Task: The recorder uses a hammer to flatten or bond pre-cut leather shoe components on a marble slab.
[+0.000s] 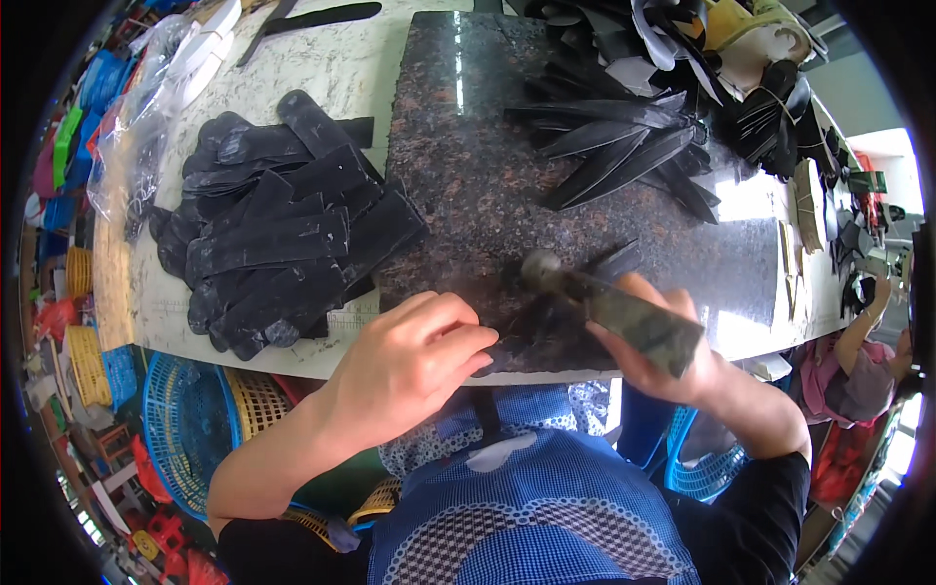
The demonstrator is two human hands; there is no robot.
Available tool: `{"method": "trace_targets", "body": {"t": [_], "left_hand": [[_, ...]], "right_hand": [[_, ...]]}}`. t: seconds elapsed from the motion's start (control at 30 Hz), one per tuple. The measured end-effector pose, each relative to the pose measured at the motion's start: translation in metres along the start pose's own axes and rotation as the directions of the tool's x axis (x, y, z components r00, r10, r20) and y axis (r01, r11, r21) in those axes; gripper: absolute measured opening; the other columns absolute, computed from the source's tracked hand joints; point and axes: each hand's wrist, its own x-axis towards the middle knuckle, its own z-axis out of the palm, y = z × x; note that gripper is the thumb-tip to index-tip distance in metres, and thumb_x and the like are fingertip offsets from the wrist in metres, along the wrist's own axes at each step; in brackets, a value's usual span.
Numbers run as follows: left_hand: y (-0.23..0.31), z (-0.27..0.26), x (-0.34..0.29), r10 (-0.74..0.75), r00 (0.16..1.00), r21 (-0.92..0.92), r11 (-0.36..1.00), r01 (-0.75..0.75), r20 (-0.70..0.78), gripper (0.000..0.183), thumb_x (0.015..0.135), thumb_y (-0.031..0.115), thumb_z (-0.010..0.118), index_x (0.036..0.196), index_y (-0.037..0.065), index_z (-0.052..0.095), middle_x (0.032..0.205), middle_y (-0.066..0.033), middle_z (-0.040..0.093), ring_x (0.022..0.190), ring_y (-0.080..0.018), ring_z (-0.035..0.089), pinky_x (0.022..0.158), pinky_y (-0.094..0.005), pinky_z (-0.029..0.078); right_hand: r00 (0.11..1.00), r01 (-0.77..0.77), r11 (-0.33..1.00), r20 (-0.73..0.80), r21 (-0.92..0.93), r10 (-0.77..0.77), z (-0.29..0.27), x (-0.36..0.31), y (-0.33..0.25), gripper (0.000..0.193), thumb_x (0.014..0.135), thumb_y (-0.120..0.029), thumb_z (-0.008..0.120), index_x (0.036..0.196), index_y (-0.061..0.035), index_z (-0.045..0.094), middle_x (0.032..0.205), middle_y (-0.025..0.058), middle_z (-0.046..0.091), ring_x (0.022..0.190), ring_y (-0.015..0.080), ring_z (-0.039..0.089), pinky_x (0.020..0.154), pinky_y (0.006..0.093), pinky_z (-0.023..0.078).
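Note:
My right hand (673, 341) grips a hammer (639, 320), its rounded end (541, 268) over the front part of a dark speckled stone slab (468, 185). The hammer is smeared by motion. Beneath it lies a dark, leather-like piece (541, 331), hard to make out against the stone. At this piece's left edge, my left hand (414, 356) is closed, thumb and fingertips pinched together at the slab's front edge. A pile of flat black strips (273, 239) with rounded ends lies left of the slab. Narrow, pointed black pieces (614, 141) are fanned out on its far right.
Bundled black and pale pieces (721, 39) crowd the back right. A clear plastic bag (146, 127) lies at the table's left end. Blue (180, 419) and yellow baskets (258, 405) stand below the front edge. Another person (863, 361) sits at far right.

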Motion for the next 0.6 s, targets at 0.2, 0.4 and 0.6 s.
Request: {"method": "trace_targets", "body": {"t": [0.2,0.4,0.6], "left_hand": [[-0.004,-0.003,-0.01,-0.042,0.998,-0.073,0.997,0.038,-0.055,0.022,0.073,0.006,0.087,0.093,0.005,0.077,0.087,-0.0054,0.067,0.074,-0.0233,0.065,0.063,-0.0348,0.052],[-0.002,0.002,-0.019,-0.083,0.987,-0.036,0.996,0.078,-0.139,0.019,0.072,0.005,0.087,0.087,0.005,0.075,0.085,-0.0046,0.066,0.074,-0.023,0.065,0.062,-0.0347,0.052],[-0.001,0.008,-0.026,-0.063,0.972,0.003,0.998,0.066,-0.225,0.019,0.07,0.005,0.088,0.083,0.004,0.074,0.083,-0.0045,0.066,0.071,-0.0218,0.063,0.06,-0.0342,0.051]], "right_hand": [[0.984,0.172,0.973,0.023,0.156,-0.178,0.013,0.005,-0.002,0.027,0.084,-0.001,0.069,0.108,0.0012,0.059,0.065,0.0032,0.06,0.056,0.0241,0.07,0.047,0.0383,0.054],[0.976,0.191,0.98,0.099,0.056,-0.196,0.011,0.007,-0.008,0.023,0.091,-0.01,0.071,0.107,0.0,0.059,0.073,0.0082,0.065,0.06,0.0231,0.071,0.049,0.0322,0.053],[0.949,0.281,0.96,0.153,-0.016,-0.276,0.012,0.019,-0.023,0.016,0.088,-0.006,0.069,0.098,-0.0019,0.058,0.06,0.0064,0.057,0.051,0.0266,0.065,0.046,0.0387,0.051]]}}
